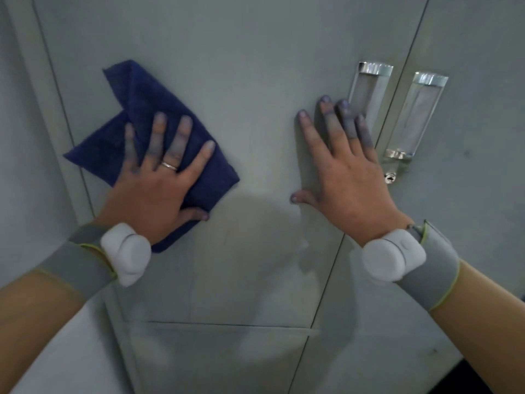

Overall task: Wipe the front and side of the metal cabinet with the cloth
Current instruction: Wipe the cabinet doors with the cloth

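The grey metal cabinet point(250, 89) fills the view, seen from close up on its front. A folded dark blue cloth point(142, 109) lies flat against the left door. My left hand point(159, 189) presses on the cloth with fingers spread, thumb under its lower edge. My right hand point(341, 172) rests flat and bare on the same door, fingers spread, just left of the handles. The fingertips of both hands are stained blue.
Two recessed chrome handles point(369, 95) point(417, 115) flank the seam between the doors, with a small keyhole point(389, 177) below them. A horizontal seam point(227, 325) marks a lower compartment. The cabinet's left edge point(65, 115) meets a pale wall.
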A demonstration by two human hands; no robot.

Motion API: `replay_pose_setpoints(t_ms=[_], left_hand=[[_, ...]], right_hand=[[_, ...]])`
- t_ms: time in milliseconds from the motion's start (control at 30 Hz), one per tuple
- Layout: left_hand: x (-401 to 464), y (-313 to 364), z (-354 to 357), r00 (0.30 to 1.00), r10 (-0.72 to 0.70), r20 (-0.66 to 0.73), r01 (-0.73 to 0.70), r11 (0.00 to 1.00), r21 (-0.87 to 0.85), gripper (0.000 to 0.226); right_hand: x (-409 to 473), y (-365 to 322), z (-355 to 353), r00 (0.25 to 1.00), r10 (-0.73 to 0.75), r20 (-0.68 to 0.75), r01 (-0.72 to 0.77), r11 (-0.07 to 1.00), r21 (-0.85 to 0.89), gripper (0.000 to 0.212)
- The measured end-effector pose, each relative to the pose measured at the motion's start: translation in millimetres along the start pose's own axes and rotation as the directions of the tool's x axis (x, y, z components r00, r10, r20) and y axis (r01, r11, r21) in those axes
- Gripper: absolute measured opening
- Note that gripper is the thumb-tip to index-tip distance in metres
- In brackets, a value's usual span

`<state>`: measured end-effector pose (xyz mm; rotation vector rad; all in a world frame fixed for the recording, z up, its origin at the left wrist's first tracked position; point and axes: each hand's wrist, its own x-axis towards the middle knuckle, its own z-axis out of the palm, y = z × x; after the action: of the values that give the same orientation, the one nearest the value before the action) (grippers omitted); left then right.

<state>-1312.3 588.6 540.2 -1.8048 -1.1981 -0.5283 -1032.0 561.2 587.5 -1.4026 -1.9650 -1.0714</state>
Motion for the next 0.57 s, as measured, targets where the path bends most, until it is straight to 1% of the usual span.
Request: replay_pose_setpoints(t_ms=[33, 100, 167, 267, 300, 434, 567], left_hand=[[4.1, 9.8, -1.6, 1.000, 0.019, 0.008, -0.019, 1.000, -0.009, 0.126], [15.5, 35.3, -3.4, 0.995, 0.103, 0.006, -0.102, 0.995, -0.020, 0.126], [30.6, 74.5, -2.2, 0.986, 0.167, -0.003, -0.167, 0.985, -0.043, 0.126], [47.7, 121.9, -3.2, 0.985, 0.170, -0.023, -0.172, 0.978, -0.115, 0.126], [49.3, 128.6, -2.3, 0.986, 0.160, -0.033, -0.163, 0.979, -0.121, 0.125], [40.2, 116.4, 1.7, 0.983, 0.161, -0.084, -0.173, 0.973, -0.152, 0.119], [4.3, 83.2, 16.4, 0.989, 0.138, -0.061, -0.145, 0.979, -0.140, 0.117]], right_hand=[[-2.7, 3.9, 0.0, 1.000, -0.002, -0.002, 0.002, 1.000, -0.006, 0.126], [-6.9, 10.2, 0.1, 1.000, 0.001, 0.000, -0.001, 1.000, -0.016, 0.125], [-12.6, 18.4, 2.2, 1.000, -0.010, -0.007, 0.010, 0.999, -0.038, 0.121], [-25.6, 32.0, 5.0, 0.998, -0.029, -0.055, 0.024, 0.996, -0.083, 0.104], [-30.7, 36.5, 5.8, 0.999, -0.025, -0.047, 0.021, 0.996, -0.086, 0.102], [-39.9, 38.7, 5.4, 0.999, -0.037, 0.040, 0.041, 0.994, -0.102, 0.115], [-34.3, 3.3, 7.4, 0.994, -0.079, 0.073, 0.085, 0.993, -0.080, 0.124]])
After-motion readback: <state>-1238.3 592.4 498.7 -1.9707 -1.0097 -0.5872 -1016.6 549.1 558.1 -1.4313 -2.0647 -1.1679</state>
